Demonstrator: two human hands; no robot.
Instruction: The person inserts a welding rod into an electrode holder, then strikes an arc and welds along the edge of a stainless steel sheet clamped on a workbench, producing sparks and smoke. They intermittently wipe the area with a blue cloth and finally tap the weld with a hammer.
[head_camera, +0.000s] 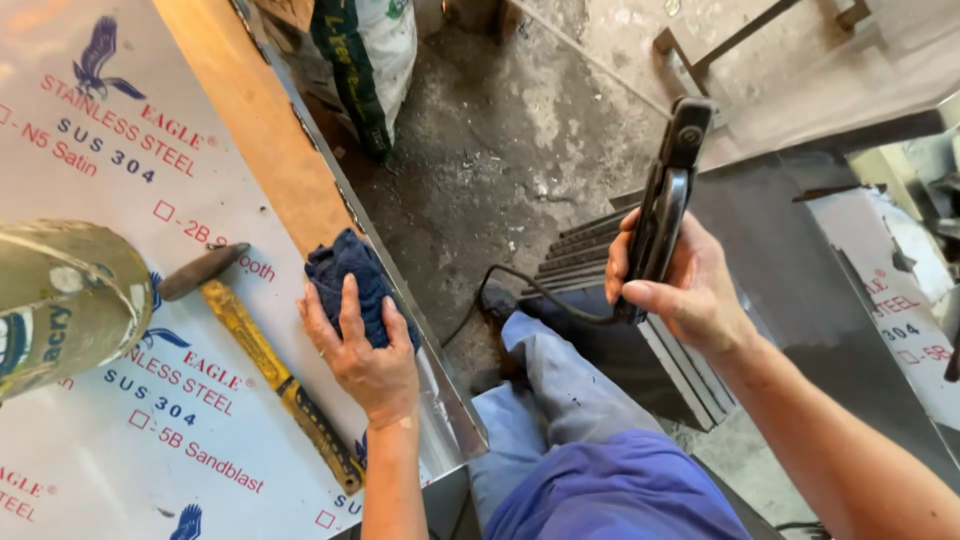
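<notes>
The left hand (365, 355) lies palm down at the lower middle of the frame, its fingers spread flat over a dark blue rag (350, 280), pressing it against the film-covered steel sheet (130, 400) close to the sheet's right edge. The rag bunches out above the fingertips.

The right hand (680, 290), right of centre, is closed around the handle of a black clamp-like tool (665, 215), thumb on the near side and fingers wrapped behind. The tool stands nearly upright, its head tilted toward the upper right, and a black cable (520, 290) runs from its lower end down toward the floor.

Just left of the rag a hammer (260, 350) lies slanted on the sheet, dark head toward the upper left, yellow handle running to the lower right. At the left edge a round tin can (65, 300) stands on the sheet; what is in it cannot be told from here. At the top centre a white and green sack (370, 55) stands on the concrete floor (500, 140), bulging full, contents hidden. The person's blue trousers (590, 470) fill the lower middle.
</notes>
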